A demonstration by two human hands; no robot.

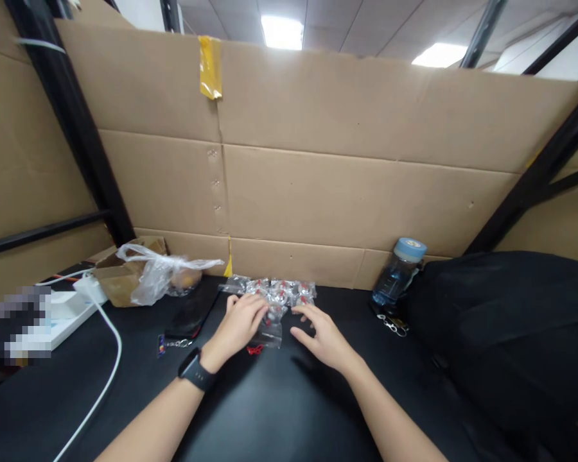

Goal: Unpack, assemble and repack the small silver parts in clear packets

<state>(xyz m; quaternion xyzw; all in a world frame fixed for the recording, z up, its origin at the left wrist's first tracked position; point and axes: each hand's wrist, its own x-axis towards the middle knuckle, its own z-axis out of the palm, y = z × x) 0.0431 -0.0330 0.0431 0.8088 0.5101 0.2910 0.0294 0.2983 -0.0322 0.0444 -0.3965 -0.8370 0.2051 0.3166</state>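
Note:
Several small clear plastic packets [282, 287] with silvery and red contents lie grouped on the black table by the cardboard wall. My left hand [243, 322], a black watch on its wrist, is at their near left side, fingers curled against the closest clear packet [270, 333]. Its fingertips are partly hidden. To the right of that packet hovers my right hand [320, 333], thumb and fingers apart, with nothing visible in it. A small red cord [255, 350] lies below the left hand.
At left are a power strip [58, 314] with a white cable, an open cardboard box [118, 282], a plastic bag [158, 276] and a dark pouch [191, 314]. A blue-lidded bottle [397, 273], keys [394, 326] and a large black bag [510, 327] stand at right.

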